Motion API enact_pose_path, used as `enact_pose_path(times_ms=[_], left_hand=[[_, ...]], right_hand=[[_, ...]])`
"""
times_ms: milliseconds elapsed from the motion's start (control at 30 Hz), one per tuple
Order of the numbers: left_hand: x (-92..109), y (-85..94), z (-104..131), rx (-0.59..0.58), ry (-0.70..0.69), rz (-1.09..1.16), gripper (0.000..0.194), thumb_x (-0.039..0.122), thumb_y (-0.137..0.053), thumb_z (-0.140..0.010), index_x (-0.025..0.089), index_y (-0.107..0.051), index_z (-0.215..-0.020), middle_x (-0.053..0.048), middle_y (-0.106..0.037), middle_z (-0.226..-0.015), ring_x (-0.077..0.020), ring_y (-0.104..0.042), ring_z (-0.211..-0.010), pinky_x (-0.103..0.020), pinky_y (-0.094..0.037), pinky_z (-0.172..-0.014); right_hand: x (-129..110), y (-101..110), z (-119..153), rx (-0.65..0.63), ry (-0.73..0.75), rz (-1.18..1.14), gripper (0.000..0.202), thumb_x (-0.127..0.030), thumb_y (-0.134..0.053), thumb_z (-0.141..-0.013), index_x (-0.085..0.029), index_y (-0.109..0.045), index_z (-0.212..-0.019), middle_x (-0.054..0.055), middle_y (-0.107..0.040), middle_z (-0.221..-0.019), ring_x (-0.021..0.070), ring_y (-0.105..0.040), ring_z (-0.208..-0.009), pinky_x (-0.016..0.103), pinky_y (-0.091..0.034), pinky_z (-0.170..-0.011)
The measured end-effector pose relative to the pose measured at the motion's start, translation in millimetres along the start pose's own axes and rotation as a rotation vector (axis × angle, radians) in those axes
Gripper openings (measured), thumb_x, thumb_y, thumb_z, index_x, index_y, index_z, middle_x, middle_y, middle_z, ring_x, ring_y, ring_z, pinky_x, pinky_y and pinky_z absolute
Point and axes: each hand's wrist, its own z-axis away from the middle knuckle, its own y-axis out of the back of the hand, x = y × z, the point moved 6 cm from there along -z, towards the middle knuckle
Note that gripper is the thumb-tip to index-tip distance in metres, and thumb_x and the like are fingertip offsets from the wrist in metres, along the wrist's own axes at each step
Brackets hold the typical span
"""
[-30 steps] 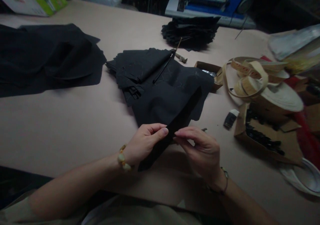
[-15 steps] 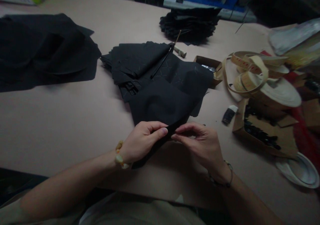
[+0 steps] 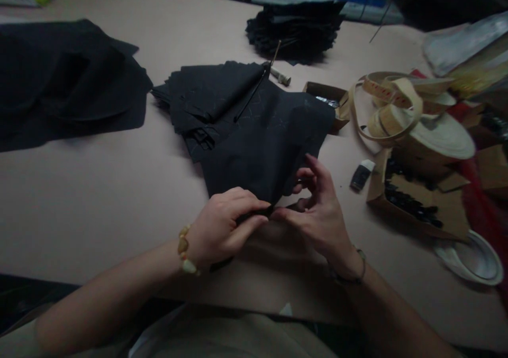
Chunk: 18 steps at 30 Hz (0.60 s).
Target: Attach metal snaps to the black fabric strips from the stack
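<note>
A piece of black fabric (image 3: 254,162) lies over a stack of cut black fabric pieces (image 3: 222,90) in front of me. My left hand (image 3: 228,217) pinches the fabric's near edge between thumb and fingers; a narrow fold of it shows there. Close beside it, my right hand (image 3: 313,204) has its thumb at the same edge, with the index finger raised and the fingers spread apart. Whether the right thumb presses on the cloth is hard to make out. On the stack rests a thin dark rod-like tool (image 3: 251,94) with a brass-coloured end.
More black fabric (image 3: 71,88) lies at left, and a thick fabric pile (image 3: 296,29) at the back. To the right are a roll of beige tape (image 3: 440,135), a cardboard box (image 3: 452,217) of black parts, a smaller box (image 3: 343,112), an eraser-like block (image 3: 362,175) and a white ring-shaped roll (image 3: 490,265).
My right hand has gone from a pinch at the fabric edge to spread fingers, its index raised. The fabric's right part now lies flatter over the stack. The view has shifted slightly.
</note>
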Motion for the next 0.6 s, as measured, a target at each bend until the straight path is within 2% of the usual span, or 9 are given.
enact_pose_path(times_ms=[33, 100, 167, 200, 267, 333, 367, 433, 600], left_hand=[[2.1, 1.0, 0.6, 0.014, -0.042, -0.024, 0.017, 0.017, -0.062, -0.088, 0.011, -0.07, -0.102, -0.007, -0.071, -0.092, -0.0149, -0.063, -0.085, -0.025, -0.05, -0.076], [6.2, 2.4, 2.1, 0.042, -0.121, -0.085, 0.017, 0.015, -0.062, -0.088, 0.01, -0.069, -0.102, -0.008, -0.07, -0.09, -0.0157, -0.062, -0.084, -0.026, -0.051, -0.074], [9.9, 2.6, 3.9, 0.06, -0.195, -0.165, 0.015, 0.013, -0.06, -0.089, 0.009, -0.068, -0.101, -0.009, -0.069, -0.088, -0.0163, -0.061, -0.081, -0.027, -0.051, -0.071], [11.6, 1.9, 4.9, 0.057, -0.231, -0.202, 0.015, 0.012, -0.059, -0.089, 0.009, -0.067, -0.102, -0.009, -0.069, -0.088, -0.0165, -0.061, -0.08, -0.028, -0.051, -0.071], [15.1, 0.7, 7.8, 0.049, -0.31, -0.254, 0.016, 0.011, -0.058, -0.09, 0.01, -0.065, -0.103, -0.009, -0.07, -0.089, -0.0167, -0.06, -0.078, -0.029, -0.052, -0.07], [19.0, 0.7, 11.4, 0.056, -0.399, -0.284, 0.019, 0.01, -0.057, -0.09, 0.009, -0.063, -0.107, -0.01, -0.07, -0.092, -0.0172, -0.06, -0.079, -0.03, -0.052, -0.069], [20.8, 1.3, 13.2, 0.066, -0.44, -0.295, 0.02, 0.009, -0.056, -0.09, 0.008, -0.062, -0.109, -0.011, -0.071, -0.093, -0.0176, -0.06, -0.079, -0.03, -0.053, -0.069], [23.7, 2.5, 16.1, 0.082, -0.505, -0.311, 0.021, 0.009, -0.057, -0.089, 0.006, -0.061, -0.11, -0.013, -0.071, -0.095, -0.0187, -0.061, -0.081, -0.032, -0.053, -0.069], [25.0, 6.1, 16.4, 0.093, -0.526, -0.281, 0.022, 0.007, -0.06, -0.087, 0.005, -0.061, -0.109, -0.013, -0.072, -0.093, -0.0185, -0.063, -0.08, -0.031, -0.053, -0.069]], right_hand=[[-5.2, 1.2, 0.2, 0.018, 0.082, 0.061, 0.105, -0.041, -0.087, -0.065, -0.038, -0.024, -0.149, 0.008, -0.042, -0.141, 0.0239, -0.055, -0.11, 0.026, -0.054, -0.059], [-19.9, 2.8, 3.2, 0.05, 0.281, 0.227, 0.113, -0.04, -0.085, -0.069, -0.041, -0.01, -0.153, 0.006, -0.016, -0.159, 0.0339, -0.031, -0.139, 0.041, -0.055, -0.088], [-36.7, 4.5, 10.1, 0.105, 0.492, 0.45, 0.104, -0.033, -0.084, -0.071, -0.043, -0.019, -0.151, -0.002, 0.004, -0.162, 0.0382, -0.003, -0.148, 0.055, -0.033, -0.112], [-44.8, 4.6, 14.8, 0.124, 0.602, 0.557, 0.091, -0.029, -0.083, -0.072, -0.044, -0.032, -0.146, -0.006, 0.004, -0.162, 0.0378, 0.0, -0.148, 0.056, -0.022, -0.117], [-57.5, 2.2, 25.0, 0.089, 0.82, 0.683, 0.055, -0.019, -0.078, -0.078, -0.043, -0.059, -0.123, -0.012, -0.024, -0.157, 0.0312, -0.024, -0.143, 0.052, -0.01, -0.12], [-62.5, 0.6, 30.6, -0.021, 0.919, 0.685, 0.032, -0.013, -0.07, -0.084, -0.039, -0.069, -0.101, -0.013, -0.061, -0.128, 0.0195, -0.053, -0.115, 0.046, -0.014, -0.118], [-62.9, 0.6, 30.9, -0.076, 0.914, 0.663, 0.028, -0.012, -0.066, -0.086, -0.038, -0.07, -0.096, -0.014, -0.069, -0.111, 0.0164, -0.057, -0.1, 0.044, -0.02, -0.114], [-63.0, 2.4, 28.9, -0.126, 0.866, 0.615, 0.023, -0.013, -0.061, -0.09, -0.035, -0.07, -0.092, -0.012, -0.073, -0.092, 0.0148, -0.057, -0.082, 0.042, -0.03, -0.102], [-68.3, 2.5, 27.3, -0.156, 0.899, 0.566, 0.022, -0.015, -0.054, -0.093, -0.03, -0.068, -0.087, -0.01, -0.074, -0.088, 0.0139, -0.055, -0.073, 0.039, -0.034, -0.085]])
